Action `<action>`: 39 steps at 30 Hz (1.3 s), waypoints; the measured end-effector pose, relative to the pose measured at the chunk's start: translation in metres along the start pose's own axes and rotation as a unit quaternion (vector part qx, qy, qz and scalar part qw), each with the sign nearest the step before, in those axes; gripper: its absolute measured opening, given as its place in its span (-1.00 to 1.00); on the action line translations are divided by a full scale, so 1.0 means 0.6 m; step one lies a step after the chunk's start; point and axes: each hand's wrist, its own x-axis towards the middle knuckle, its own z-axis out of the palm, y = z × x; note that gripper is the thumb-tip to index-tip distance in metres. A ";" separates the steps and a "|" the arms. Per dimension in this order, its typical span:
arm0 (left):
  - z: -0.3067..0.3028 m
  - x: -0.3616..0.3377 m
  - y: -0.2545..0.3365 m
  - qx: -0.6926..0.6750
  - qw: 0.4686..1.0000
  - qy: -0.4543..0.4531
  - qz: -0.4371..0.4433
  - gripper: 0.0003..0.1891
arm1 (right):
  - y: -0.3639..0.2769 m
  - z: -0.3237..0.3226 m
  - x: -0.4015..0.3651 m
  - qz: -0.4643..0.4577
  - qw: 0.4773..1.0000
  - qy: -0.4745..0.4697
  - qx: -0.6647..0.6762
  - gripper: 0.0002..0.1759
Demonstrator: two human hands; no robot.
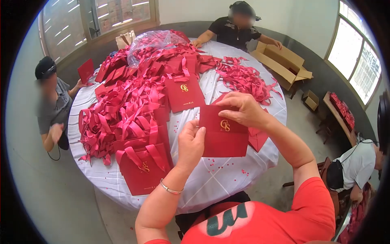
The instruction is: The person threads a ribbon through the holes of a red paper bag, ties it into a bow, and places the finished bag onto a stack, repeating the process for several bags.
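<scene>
I hold a flat red paper bag (224, 134) with a gold logo above the round table (211, 179). My left hand (191, 143) pinches its left edge, and a bracelet sits on that wrist. My right hand (243, 110) grips the bag's top edge from above. Just below and left of my hands lies a finished red bag with ribbon handles (143, 170). Another red bag with a gold logo (184, 94) lies flat further back on the white cloth.
Heaps of red bags and ribbons (126, 110) cover the table's left and far side, with loose ribbons (243, 79) at the right. Three other people sit around the table. An open cardboard box (282, 63) stands on the floor at the back right.
</scene>
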 end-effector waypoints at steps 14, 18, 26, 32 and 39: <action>0.001 -0.010 -0.032 0.290 0.948 0.022 0.130 -0.67 | 0.032 -0.020 -0.085 0.285 0.908 -0.106 0.289 -0.86; 0.017 -0.015 0.023 0.464 0.811 -0.052 0.352 -0.71 | 0.021 0.028 -0.104 0.244 0.903 -0.167 0.312 -0.80; 0.016 -0.040 -0.033 0.493 0.799 -0.115 0.324 -0.71 | 0.034 0.090 -0.113 0.201 0.954 -0.147 0.165 -0.80; 0.011 -0.032 -0.046 0.499 0.811 -0.075 0.296 -0.75 | 0.061 0.052 -0.070 0.188 0.936 -0.163 0.248 -0.84; 0.005 -0.031 -0.055 0.530 0.805 -0.088 0.250 -0.89 | 0.385 -0.024 -0.005 0.149 0.975 -0.001 -0.167 -0.74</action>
